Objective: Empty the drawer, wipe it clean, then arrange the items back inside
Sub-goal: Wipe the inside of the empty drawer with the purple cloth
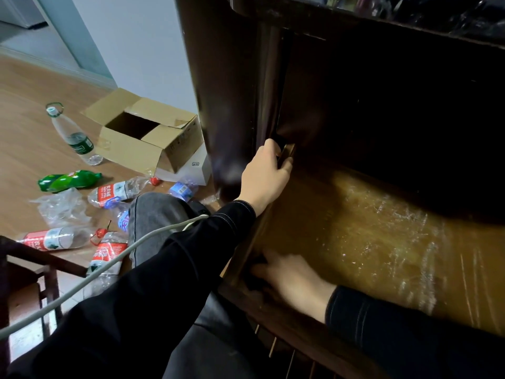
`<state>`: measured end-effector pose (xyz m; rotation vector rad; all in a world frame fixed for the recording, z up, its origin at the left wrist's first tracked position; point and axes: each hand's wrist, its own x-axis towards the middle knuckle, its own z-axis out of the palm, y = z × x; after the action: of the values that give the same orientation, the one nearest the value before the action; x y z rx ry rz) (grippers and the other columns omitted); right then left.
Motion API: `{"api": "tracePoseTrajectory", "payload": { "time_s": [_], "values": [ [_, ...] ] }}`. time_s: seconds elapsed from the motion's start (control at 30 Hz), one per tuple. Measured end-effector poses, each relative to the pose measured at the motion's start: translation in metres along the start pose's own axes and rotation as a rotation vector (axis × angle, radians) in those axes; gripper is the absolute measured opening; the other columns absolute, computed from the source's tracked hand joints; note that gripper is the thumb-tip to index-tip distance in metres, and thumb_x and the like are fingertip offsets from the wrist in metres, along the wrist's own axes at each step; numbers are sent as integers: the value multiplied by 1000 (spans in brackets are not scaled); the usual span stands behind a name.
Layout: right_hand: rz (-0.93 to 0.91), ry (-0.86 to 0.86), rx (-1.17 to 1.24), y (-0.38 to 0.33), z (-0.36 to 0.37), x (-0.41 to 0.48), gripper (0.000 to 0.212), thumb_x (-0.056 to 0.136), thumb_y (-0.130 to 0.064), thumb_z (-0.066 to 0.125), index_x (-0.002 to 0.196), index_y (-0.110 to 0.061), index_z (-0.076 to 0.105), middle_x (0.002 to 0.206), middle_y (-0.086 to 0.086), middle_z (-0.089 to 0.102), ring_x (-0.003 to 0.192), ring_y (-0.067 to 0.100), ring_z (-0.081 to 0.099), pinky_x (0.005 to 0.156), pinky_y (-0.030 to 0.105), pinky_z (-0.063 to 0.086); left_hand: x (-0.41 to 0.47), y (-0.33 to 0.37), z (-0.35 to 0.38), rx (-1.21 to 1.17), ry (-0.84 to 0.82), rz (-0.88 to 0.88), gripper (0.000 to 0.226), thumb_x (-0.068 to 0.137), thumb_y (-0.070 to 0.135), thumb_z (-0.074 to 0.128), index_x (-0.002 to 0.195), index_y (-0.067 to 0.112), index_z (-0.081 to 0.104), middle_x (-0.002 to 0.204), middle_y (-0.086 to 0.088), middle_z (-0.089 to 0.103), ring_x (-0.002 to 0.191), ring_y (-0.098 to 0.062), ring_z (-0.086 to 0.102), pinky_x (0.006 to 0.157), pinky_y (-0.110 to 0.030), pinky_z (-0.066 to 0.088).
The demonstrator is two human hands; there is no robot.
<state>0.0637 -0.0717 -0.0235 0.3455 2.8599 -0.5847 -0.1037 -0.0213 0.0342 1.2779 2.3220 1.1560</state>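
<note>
Drawer [355,236] stands open; my left hand [266,176] grips its side wall, my blurred right hand [293,279] presses straight fingers on something dark [256,283] inside.

It looks like a room in a home. A dark wooden cabinet [226,105] has its drawer [355,228] pulled out. Left of the cabinet, a wood-look floor [27,138] meets a pale wall [142,50], and an open box [147,138], crushed bottles [117,191] and a chair [27,258] are there.
</note>
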Motion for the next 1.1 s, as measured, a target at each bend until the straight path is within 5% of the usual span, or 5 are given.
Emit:
{"api": "tracePoseTrajectory", "payload": {
  "time_s": [0.17, 0.3, 0.87, 1.0, 1.1],
  "values": [
    [161, 219, -42, 24, -12, 10, 37, 101, -28, 56, 137, -36, 56, 129, 3, 53, 103, 29, 64, 83, 34, 51, -1, 1, -2, -3, 3, -7, 26, 94, 38, 56, 109, 18, 48, 111, 2, 60, 94, -24, 58, 75, -35, 41],
    [-23, 14, 55, -1, 2, -6, 31, 102, -18, 54, 131, -29, 61, 112, 6, 57, 91, 31, 66, 67, 30, 43, -1, 1, -1, -9, -6, -4, 27, 95, 39, 56, 110, 18, 48, 111, 3, 60, 93, -22, 58, 74, -34, 41],
    [-17, -22, -75, -6, -9, -2, 17, 103, -32, 53, 114, -24, 62, 98, 6, 63, 78, 22, 63, 67, 41, 48, -1, 1, -1, -5, 0, 7, 28, 95, 38, 56, 112, 17, 48, 112, 1, 60, 93, -22, 58, 76, -35, 43],
    [-59, -108, -258, 2, -7, -39, 39, 102, -7, 45, 136, -23, 57, 128, 12, 53, 100, 33, 63, 79, 44, 55, 0, -1, 1, 6, 9, 14, 28, 95, 38, 55, 112, 17, 48, 110, 2, 59, 90, -21, 57, 72, -34, 40],
    [-15, -147, -288, 18, -10, -64, 41, 97, 0, 42, 128, -21, 58, 113, 9, 50, 97, 35, 59, 73, 45, 51, 1, -1, 3, 12, 17, 23, 26, 94, 37, 55, 109, 16, 47, 105, 2, 58, 86, -21, 56, 70, -33, 36]
  ]
}}
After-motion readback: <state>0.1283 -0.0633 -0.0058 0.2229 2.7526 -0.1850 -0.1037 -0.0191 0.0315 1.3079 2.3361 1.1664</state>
